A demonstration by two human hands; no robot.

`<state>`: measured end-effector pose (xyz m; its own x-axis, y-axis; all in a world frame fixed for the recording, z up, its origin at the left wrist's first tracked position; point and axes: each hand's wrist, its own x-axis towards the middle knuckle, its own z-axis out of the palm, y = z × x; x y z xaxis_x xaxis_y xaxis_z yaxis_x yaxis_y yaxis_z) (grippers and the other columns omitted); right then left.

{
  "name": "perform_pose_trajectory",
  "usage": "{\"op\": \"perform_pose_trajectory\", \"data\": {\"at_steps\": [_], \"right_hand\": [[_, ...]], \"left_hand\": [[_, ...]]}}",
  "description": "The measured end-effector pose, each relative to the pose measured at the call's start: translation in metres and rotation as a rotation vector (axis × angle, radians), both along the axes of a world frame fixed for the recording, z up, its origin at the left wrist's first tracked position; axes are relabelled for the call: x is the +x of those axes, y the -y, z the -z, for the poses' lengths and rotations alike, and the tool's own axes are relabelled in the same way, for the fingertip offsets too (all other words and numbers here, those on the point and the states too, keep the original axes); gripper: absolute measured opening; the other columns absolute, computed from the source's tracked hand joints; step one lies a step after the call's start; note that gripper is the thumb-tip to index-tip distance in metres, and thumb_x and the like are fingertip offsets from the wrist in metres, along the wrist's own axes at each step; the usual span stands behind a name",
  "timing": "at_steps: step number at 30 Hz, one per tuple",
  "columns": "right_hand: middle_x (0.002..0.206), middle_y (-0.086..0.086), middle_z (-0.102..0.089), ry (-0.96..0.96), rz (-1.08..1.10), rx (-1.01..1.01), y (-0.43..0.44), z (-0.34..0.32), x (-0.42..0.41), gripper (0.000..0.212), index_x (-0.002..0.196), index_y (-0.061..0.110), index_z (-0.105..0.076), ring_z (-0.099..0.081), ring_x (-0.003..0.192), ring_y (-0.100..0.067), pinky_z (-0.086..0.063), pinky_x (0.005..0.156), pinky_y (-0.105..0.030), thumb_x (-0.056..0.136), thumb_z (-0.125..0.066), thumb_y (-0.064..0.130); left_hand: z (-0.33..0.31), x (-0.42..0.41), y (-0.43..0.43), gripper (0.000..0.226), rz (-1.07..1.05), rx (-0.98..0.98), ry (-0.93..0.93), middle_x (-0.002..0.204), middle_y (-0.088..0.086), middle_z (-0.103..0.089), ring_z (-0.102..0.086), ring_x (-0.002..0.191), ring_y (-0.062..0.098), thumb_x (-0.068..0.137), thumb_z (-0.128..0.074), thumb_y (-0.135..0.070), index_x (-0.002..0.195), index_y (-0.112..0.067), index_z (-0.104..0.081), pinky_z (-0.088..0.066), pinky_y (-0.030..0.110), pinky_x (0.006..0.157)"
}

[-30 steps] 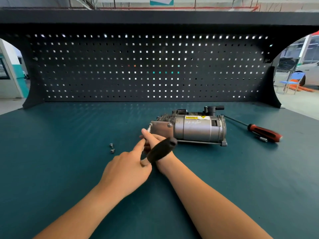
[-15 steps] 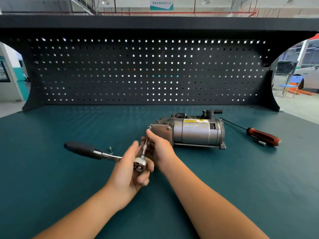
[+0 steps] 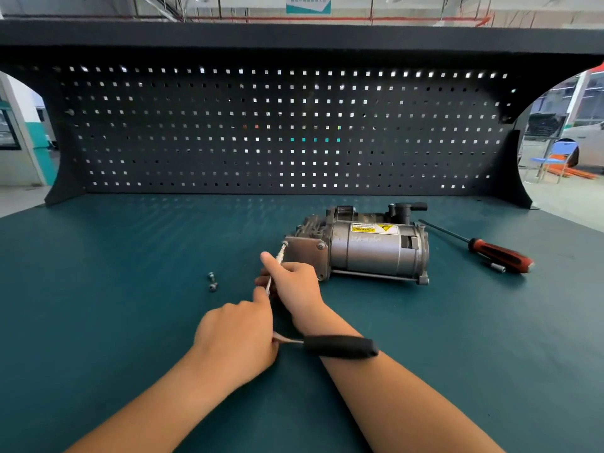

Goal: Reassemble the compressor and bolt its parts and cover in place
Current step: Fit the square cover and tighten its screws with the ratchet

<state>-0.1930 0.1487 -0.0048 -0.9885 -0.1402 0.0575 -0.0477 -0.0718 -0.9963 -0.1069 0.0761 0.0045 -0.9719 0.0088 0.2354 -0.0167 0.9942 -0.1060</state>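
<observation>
The slim steel extension shaft [image 3: 274, 273] of a black-handled ratchet wrench [image 3: 340, 346] is pinched by the fingers [image 3: 269, 260] of the right hand [image 3: 295, 284], just short of its socket tip. The ratchet head is clasped in the curled left hand [image 3: 237, 336], nearer the viewer, with the handle jutting right. The shaft's long axis runs away and slightly right to a bolt [image 3: 285, 244] at the upper left corner of the flat cover plate [image 3: 305, 256]. The plate closes the grey cylindrical metal compressor [image 3: 376, 253], laid on the teal table [image 3: 98, 289] just beyond the right hand. Two loose bolts [image 3: 211, 281] lie to the left.
</observation>
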Motion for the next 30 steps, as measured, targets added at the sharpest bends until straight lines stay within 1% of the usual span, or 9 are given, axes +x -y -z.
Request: {"op": "perform_pose_trajectory", "data": {"at_steps": [2,5,9,13,17,21,23,27,30], "right_hand": [[0.053,0.000,-0.063,0.017,-0.014,-0.045,-0.002,-0.001,0.000,0.037,0.060,0.008,-0.061,-0.060,0.050,-0.007,-0.051,0.058,-0.018,0.090,-0.061,0.029],[0.044,0.002,-0.058,0.085,-0.040,-0.163,-0.003,-0.005,0.001,0.037,0.063,0.005,-0.055,-0.056,0.041,-0.006,-0.046,0.047,-0.013,0.094,-0.055,0.026],[0.042,0.001,-0.058,0.080,0.001,-0.147,-0.001,-0.007,0.001,0.040,0.063,0.006,-0.051,-0.056,0.042,-0.010,-0.048,0.050,-0.019,0.095,-0.052,0.030],[0.065,-0.021,-0.064,0.028,0.097,-0.081,-0.003,-0.006,-0.001,0.039,0.067,0.006,-0.051,-0.053,0.063,-0.020,-0.052,0.072,-0.041,0.085,-0.065,0.038],[0.053,-0.003,-0.052,-0.041,0.117,-0.059,-0.005,-0.007,-0.003,0.037,0.063,0.006,-0.051,-0.048,0.050,-0.012,-0.042,0.049,-0.018,0.090,-0.059,0.030],[0.044,0.001,-0.060,0.074,0.065,-0.189,0.001,-0.011,-0.002,0.037,0.063,0.007,-0.054,-0.054,0.042,-0.008,-0.046,0.048,-0.020,0.095,-0.051,0.025],[0.046,0.001,-0.061,0.116,0.013,-0.249,0.000,-0.012,-0.002,0.037,0.066,0.008,-0.054,-0.056,0.044,-0.008,-0.050,0.053,-0.023,0.098,-0.047,0.026],[0.054,-0.003,-0.065,0.240,-0.135,-0.321,-0.007,-0.014,-0.001,0.040,0.071,0.008,-0.056,-0.060,0.050,-0.011,-0.049,0.059,-0.025,0.101,-0.039,0.030],[0.056,0.000,-0.067,0.212,-0.118,-0.242,-0.009,-0.015,-0.004,0.040,0.073,0.009,-0.060,-0.057,0.061,-0.015,-0.042,0.061,-0.025,0.100,-0.040,0.030]], "left_hand": [[0.000,-0.004,0.001,0.038,0.023,0.147,-0.007,0.100,-0.002,-0.061,-0.060,0.094,0.024,0.087,-0.045,-0.045,0.116,-0.021,-0.038,-0.037,0.031,0.063],[-0.002,-0.006,0.006,0.022,0.137,0.621,0.078,0.081,-0.013,-0.060,-0.059,0.077,0.010,0.087,-0.049,-0.049,0.100,-0.032,-0.049,-0.043,0.026,0.063],[-0.005,-0.001,-0.007,0.034,0.191,1.305,0.252,0.048,0.000,-0.054,-0.032,0.030,0.008,0.096,-0.042,-0.040,0.091,-0.010,-0.057,-0.027,0.018,0.037],[-0.014,0.000,-0.010,0.034,0.120,1.856,0.332,0.048,0.005,-0.052,-0.023,0.027,0.006,0.094,-0.041,-0.046,0.078,-0.018,-0.051,-0.024,0.017,0.034],[-0.016,-0.003,-0.006,0.023,-0.001,2.106,0.368,0.049,0.002,-0.049,-0.022,0.027,0.005,0.092,-0.048,-0.044,0.082,-0.024,-0.054,-0.022,0.013,0.031],[-0.010,-0.004,-0.007,0.005,0.032,1.840,0.218,0.048,-0.001,-0.050,-0.027,0.030,0.006,0.090,-0.057,-0.021,0.086,-0.019,-0.057,-0.024,0.016,0.033],[-0.006,-0.004,-0.005,0.005,0.126,1.431,0.046,0.049,-0.008,-0.052,-0.038,0.036,0.007,0.087,-0.060,-0.016,0.092,-0.018,-0.060,-0.032,0.017,0.038],[-0.004,-0.003,0.006,0.039,0.100,0.465,-0.081,0.083,-0.008,-0.064,-0.062,0.080,0.016,0.083,-0.056,-0.039,0.117,-0.030,-0.042,-0.047,0.030,0.064],[-0.002,-0.005,0.008,0.051,0.098,0.367,-0.153,0.092,-0.008,-0.066,-0.062,0.087,0.020,0.084,-0.053,-0.051,0.129,-0.035,-0.034,-0.047,0.032,0.065]]}}
